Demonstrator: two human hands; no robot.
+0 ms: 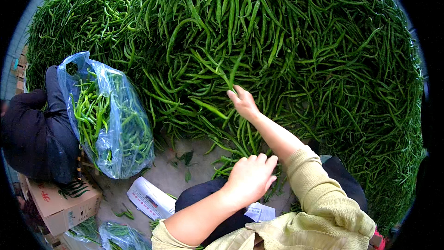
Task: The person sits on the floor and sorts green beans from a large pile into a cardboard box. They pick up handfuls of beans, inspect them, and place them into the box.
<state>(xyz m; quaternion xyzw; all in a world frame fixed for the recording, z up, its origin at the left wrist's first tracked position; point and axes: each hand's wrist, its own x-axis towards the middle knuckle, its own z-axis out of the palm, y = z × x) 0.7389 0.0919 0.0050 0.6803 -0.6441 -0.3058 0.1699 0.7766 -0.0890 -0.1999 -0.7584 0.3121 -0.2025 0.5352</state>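
A huge heap of long green chili peppers (312,59) fills the view in front of me. My right hand (244,103) reaches out over the heap and pinches a few long green peppers (226,76) between thumb and fingers. Nearer to my body, my left hand (250,177) hovers above my lap and the near edge of the heap, back of the hand up, fingers bent. Its palm is hidden, so I cannot tell whether it holds anything.
At the left a clear blue plastic bag (133,125) stands full of peppers, beside a seated person in dark clothes (41,135). A cardboard box (66,201), folded newspaper (151,198), another bag of peppers (121,238) and loose leaves (187,158) are on the floor.
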